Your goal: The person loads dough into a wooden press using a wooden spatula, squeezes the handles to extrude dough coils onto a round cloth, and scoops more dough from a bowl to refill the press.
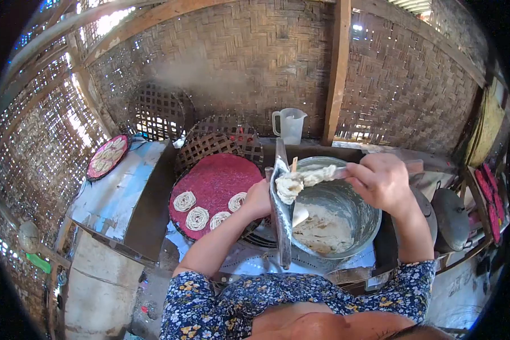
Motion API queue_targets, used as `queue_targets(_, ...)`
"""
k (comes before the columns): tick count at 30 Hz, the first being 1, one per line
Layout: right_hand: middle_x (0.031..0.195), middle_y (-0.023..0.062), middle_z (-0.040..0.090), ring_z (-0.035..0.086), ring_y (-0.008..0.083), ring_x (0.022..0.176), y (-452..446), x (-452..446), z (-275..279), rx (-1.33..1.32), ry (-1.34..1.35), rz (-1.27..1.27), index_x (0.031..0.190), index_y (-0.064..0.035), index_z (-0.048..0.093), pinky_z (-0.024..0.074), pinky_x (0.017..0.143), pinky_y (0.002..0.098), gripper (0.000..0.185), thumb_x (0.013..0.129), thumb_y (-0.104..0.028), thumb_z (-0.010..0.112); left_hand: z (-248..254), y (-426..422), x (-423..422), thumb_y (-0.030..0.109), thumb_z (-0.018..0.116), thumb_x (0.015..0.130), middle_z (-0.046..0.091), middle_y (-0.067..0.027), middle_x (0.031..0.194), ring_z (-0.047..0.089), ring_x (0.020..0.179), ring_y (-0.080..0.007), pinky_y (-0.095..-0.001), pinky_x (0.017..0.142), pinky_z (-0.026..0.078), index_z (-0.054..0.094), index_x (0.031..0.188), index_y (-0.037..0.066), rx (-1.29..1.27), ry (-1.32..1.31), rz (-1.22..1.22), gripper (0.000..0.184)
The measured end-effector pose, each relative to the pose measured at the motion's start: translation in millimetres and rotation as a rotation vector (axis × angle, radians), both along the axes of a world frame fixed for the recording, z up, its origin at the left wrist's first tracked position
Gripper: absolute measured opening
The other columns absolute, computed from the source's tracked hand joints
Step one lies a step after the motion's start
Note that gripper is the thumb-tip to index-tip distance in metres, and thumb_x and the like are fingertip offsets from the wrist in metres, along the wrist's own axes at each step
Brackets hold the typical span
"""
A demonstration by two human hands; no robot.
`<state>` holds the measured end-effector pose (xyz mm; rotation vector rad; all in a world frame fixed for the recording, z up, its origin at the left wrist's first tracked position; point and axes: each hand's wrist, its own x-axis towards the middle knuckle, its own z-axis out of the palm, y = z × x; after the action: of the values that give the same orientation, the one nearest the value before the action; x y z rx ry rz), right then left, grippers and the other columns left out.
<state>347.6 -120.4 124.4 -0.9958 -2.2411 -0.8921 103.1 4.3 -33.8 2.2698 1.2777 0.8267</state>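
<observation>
My right hand [379,180] is closed on a dough-coated stick or spatula [334,173] above the metal basin. Pale sticky dough [289,187] clings to its far end, at the mouth of a long wooden press [283,226]. My left hand [259,198] is closed around the left side of that press, its fingers partly hidden. More batter [328,226] lies in the large metal basin [372,235]. To the left is a round tray with a red-pink cloth [226,178], bearing several coiled noodle-like rounds [197,218].
A clear plastic jug [292,126] stands behind the basin. Woven baskets [209,139] lean behind the tray. A second round tray [107,157] rests on a box [119,190] at the left. At the right are a dark lidded pot [452,221] and a wooden post [338,68].
</observation>
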Motion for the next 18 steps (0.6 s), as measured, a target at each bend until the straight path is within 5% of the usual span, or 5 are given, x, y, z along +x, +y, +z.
queue_targets(7, 0.062, 0.0021, 0.050, 0.055, 0.0210, 0.059, 9.8, -11.6, -14.8, -0.185, -0.180, 0.060, 0.073, -0.0110, 0.054, 0.0435, 0.052, 0.0340, 0.011, 0.069, -0.019, 0.060, 20.1, -24.9, 17.1, 0.033, 0.061, 0.069, 0.058, -0.0198, 0.098, 0.056, 0.090, -0.0365, -0.0425, 0.081, 0.044, 0.065, 0.096, 0.012, -0.020, 0.086, 0.006, 0.034)
queue_targets(11, 0.067, 0.0024, 0.048, 0.053, 0.0191, 0.062, 4.8, -34.3, -43.7, -0.049, -0.356, 0.039, 0.084, -0.0085, 0.051, 0.0431, 0.055, 0.0332, 0.015, 0.071, -0.017, 0.053, 16.6, -20.5, 18.8, 0.034, 0.060, 0.070, 0.059, -0.0190, 0.098, 0.057, 0.090, -0.0375, -0.0423, 0.081, 0.044, 0.064, 0.097, 0.011, -0.076, 0.095, -0.031, 0.035)
queue_targets(15, 0.062, 0.0007, 0.043, 0.051, 0.0181, 0.057, -3.8, -15.1, -34.7, -0.080, -0.174, 0.037, 0.079, -0.0107, 0.052, 0.0424, 0.052, 0.0329, 0.009, 0.072, -0.016, 0.055, 5.3, -4.7, 11.6, 0.034, 0.061, 0.069, 0.061, -0.0190, 0.096, 0.058, 0.089, -0.0371, -0.0426, 0.079, 0.045, 0.063, 0.098, 0.012, -0.097, 0.110, 0.028, 0.037)
queue_targets(18, 0.058, 0.0033, 0.054, 0.055, 0.0188, 0.051, -23.0, 3.5, -23.4, 0.001, 0.199, -0.035, 0.072, -0.0075, 0.062, 0.0444, 0.046, 0.0315, 0.012, 0.066, -0.014, 0.070, 5.8, 11.0, -8.3, 0.035, 0.061, 0.068, 0.061, -0.0186, 0.097, 0.058, 0.089, -0.0358, -0.0420, 0.077, 0.046, 0.063, 0.099, 0.012, -0.075, -0.023, 0.041, 0.039)
